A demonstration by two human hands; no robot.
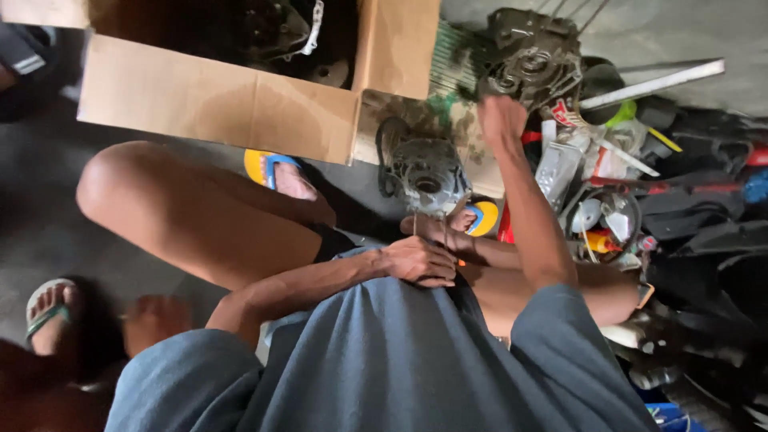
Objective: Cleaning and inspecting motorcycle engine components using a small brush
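My right hand (501, 120) reaches forward to the lower edge of a dark, greasy engine casing (532, 56) lying on a stained cardboard sheet (448, 120). The hand is blurred and its fingers are hidden behind its back. My left hand (418, 261) rests against my lower leg with the fingers curled and nothing seen in it. Just beyond it a second, grey engine casing (424, 172) stands on the floor between my feet. I squat in yellow-and-blue sandals (266, 166).
An open cardboard box (216, 104) with dark metal parts inside stands at the upper left. A heap of bottles, bags, black plastic pieces and a white bar (656, 80) fills the right. Another person's sandalled foot (48, 314) is at the lower left.
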